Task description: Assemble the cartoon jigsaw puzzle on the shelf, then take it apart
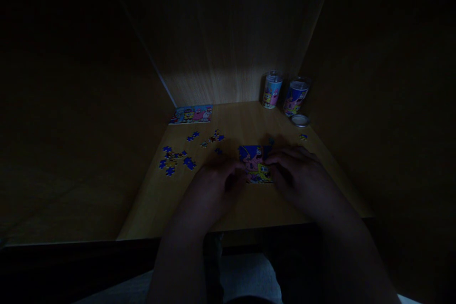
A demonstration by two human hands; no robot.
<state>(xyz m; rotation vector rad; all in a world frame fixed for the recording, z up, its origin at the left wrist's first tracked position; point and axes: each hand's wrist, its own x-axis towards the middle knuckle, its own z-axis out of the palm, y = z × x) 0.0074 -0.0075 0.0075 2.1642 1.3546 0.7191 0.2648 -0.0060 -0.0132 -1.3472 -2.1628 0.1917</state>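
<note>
A partly joined jigsaw puzzle (253,165) in blue, pink and yellow cartoon print lies flat on the table between my hands. At its left edge, my left hand (223,178) has its fingers curled in, thumb and fingertips against the border. My right hand (297,171) is bent over the right side, with thumb and index finger closed on that edge. Whether a loose piece is under the right fingertips is hidden. A small dark piece (271,141) lies just beyond the puzzle's upper right corner. The scene is very dim.
Loose puzzle pieces (171,163) are scattered on the left, with more pieces (212,139) nearer the middle. An assembled cartoon puzzle (192,114) lies at the back left. Two printed cans (271,91) (295,98), a round lid (300,120) and a yellow-blue piece (303,137) are at right. Wooden panels enclose the table.
</note>
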